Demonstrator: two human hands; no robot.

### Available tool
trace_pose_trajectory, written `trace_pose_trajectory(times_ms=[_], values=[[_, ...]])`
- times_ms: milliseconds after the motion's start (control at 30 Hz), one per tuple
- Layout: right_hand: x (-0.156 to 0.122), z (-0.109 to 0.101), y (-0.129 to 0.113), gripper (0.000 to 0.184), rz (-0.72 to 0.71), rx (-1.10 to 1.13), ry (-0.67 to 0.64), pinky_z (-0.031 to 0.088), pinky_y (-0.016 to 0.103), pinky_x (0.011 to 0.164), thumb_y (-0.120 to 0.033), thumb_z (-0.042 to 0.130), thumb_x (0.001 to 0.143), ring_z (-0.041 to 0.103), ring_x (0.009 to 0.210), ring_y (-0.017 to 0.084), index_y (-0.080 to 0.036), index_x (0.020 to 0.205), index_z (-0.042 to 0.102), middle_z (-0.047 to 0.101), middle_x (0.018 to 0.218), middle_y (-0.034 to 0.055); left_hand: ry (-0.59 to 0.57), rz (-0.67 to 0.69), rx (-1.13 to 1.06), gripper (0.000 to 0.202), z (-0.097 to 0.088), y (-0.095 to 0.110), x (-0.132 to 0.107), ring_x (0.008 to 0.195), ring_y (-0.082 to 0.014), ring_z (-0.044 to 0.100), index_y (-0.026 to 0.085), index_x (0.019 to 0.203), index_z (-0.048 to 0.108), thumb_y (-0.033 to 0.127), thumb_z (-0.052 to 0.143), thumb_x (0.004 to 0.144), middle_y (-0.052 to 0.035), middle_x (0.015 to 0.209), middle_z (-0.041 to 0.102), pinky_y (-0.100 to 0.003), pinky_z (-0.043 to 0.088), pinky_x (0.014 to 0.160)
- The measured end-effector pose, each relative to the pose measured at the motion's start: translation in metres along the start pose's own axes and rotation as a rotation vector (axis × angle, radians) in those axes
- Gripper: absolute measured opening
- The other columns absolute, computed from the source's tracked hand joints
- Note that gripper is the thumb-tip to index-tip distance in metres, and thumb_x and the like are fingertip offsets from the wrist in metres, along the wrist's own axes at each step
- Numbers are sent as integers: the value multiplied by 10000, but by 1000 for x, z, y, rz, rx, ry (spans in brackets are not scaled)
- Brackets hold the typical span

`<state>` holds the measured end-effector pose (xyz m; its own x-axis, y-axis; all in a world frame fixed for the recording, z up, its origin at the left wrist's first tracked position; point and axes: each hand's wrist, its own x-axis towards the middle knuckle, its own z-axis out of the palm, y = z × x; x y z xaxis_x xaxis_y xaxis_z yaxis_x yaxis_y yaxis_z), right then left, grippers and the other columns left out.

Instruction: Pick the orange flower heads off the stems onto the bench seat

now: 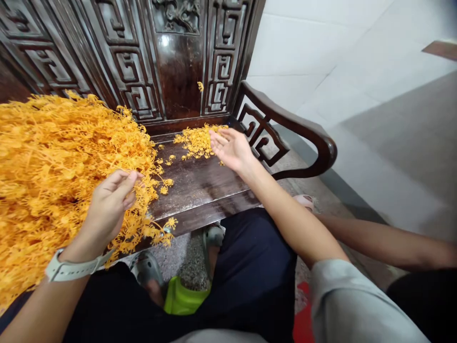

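Far left of both hands lies the big heap of orange plastic sprigs, banked against the carved backrest and spilling over the front edge of the dark wooden counter. It sits within easy reach of the left hand, which wears a pale watch at the wrist. That hand rests on the heap's right slope with its fingers closed in a pinch, thumb against forefinger. They appear to be pinched on one thin sprig at the heap's edge, a fingertip hold that probably suits stems so fine and tangled. Just right of those fingers a few loose sprigs lie scattered on the bare wood. Further right, toward the back corner, a small pile sits apart from the heap, likely so the two lots do not mix. The right hand is stretched out beside it, palm turned up, its fingers spread and loose and holding nothing. Their tips touch or hang just over the near edge of the small pile. Right of that hand curves the armrest, which closes off the pile's corner. Lower right, another person's bare forearm reaches in, well apart from both hands.
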<state>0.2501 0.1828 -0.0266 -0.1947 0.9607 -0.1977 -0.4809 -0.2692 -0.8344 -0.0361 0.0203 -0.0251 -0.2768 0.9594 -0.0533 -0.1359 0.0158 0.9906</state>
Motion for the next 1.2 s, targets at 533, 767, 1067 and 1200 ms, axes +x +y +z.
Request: trace_pose_trajectory(times_ms=[533,767,1067,1200], values=[[-60,50,46,415,-46,-654,-867,482,273,688,-531,804,900,587,769,127,-182,1084,676,684,884,5,-219,-13,203,247,29,-22,-17,602,-119,523,175,824,763,396,868,858,-17,729,672,-231,427,548],[-48,50,52,463,-115,-622,-758,460,283,625,-624,744,927,583,618,115,-186,808,655,648,660,-5,-411,15,169,237,29,-9,-23,704,-151,603,190,875,760,417,828,896,-29,763,682,-269,492,687],[-31,54,49,411,-238,-642,-667,380,286,562,-584,798,892,488,566,110,-191,812,709,596,624,-10,-471,-35,23,277,25,0,-27,583,-122,531,175,805,731,408,875,848,-21,646,629,-240,396,546],[4,25,24,299,-379,-446,-98,380,261,548,-371,757,947,416,550,98,-211,737,616,518,640,-28,-638,38,5,229,15,5,-38,564,-129,583,178,798,723,340,805,936,-32,629,656,-239,441,547]])
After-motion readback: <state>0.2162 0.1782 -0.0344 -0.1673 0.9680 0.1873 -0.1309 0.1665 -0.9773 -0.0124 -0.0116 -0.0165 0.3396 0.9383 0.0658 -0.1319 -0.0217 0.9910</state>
